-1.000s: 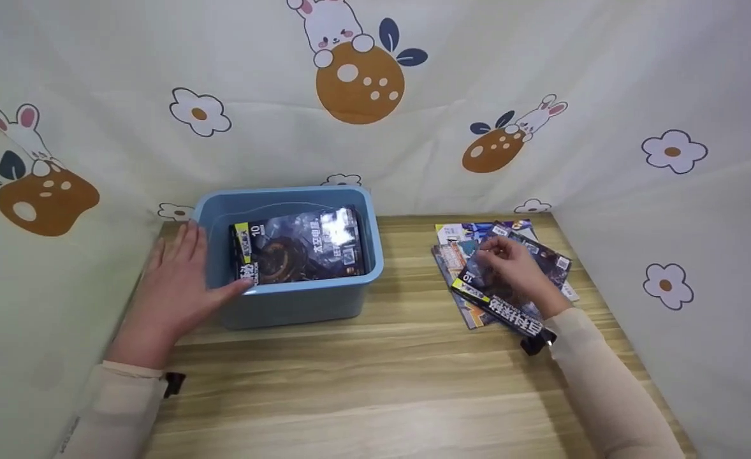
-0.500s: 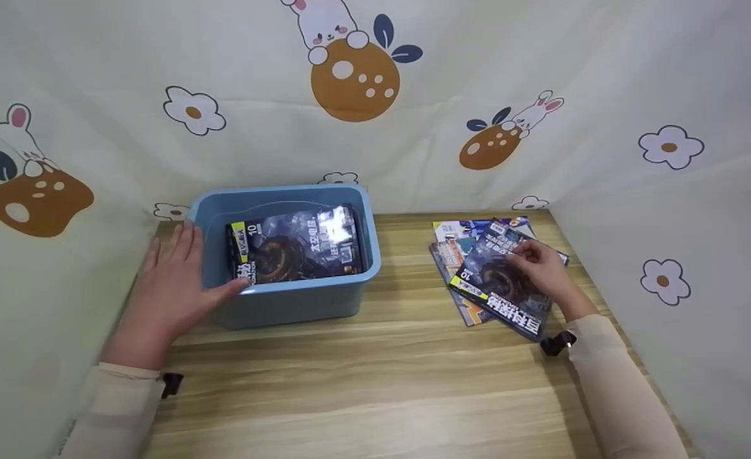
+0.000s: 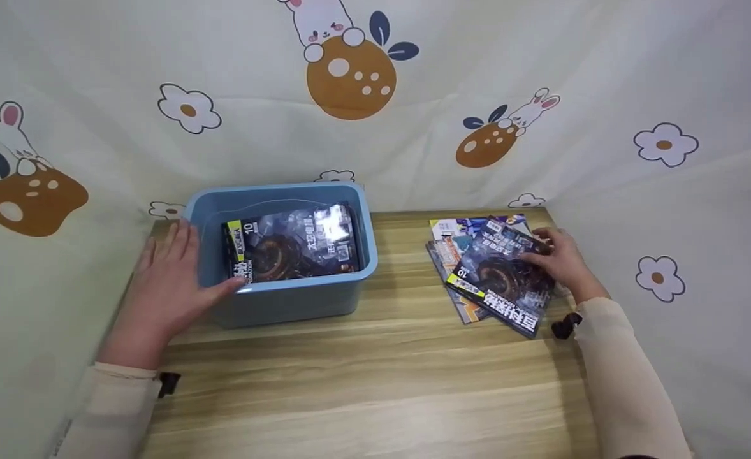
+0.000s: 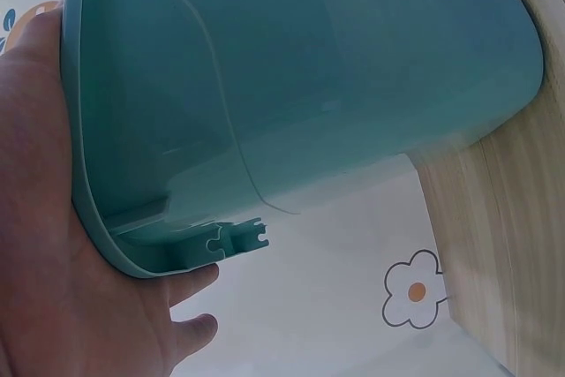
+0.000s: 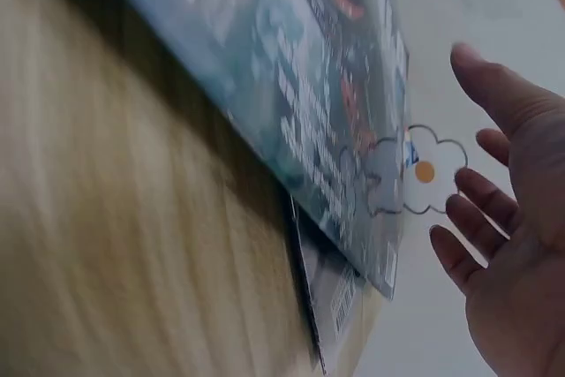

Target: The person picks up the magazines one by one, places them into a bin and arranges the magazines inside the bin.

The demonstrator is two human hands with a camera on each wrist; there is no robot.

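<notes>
My left hand (image 3: 165, 280) rests against the left side of a blue plastic bin (image 3: 289, 303), fingers extended and the thumb across its front rim. The left wrist view shows that hand (image 4: 44, 192) along the outside of the bin's rim (image 4: 78, 130). Inside the bin lies a dark glossy magazine (image 3: 286, 248), face up. Over on the right, my right hand (image 3: 563, 261) is at the right edge of a similar dark magazine (image 3: 496, 274). In the right wrist view, this hand (image 5: 521, 192) has thumb and fingers spread apart, beside the magazine (image 5: 282, 77).
Beneath the right-hand magazine, other magazines stick out, one orange and grey (image 3: 442, 258) and one blue and yellow (image 3: 445, 226). All sit on a wood-grain table (image 3: 363, 376). A cloth (image 3: 254, 146) with rabbit and flower prints surrounds the table's back and sides.
My right hand has moved rightward from over the middle of the top magazine to its right edge, uncovering most of the cover. The left hand stays at the bin.
</notes>
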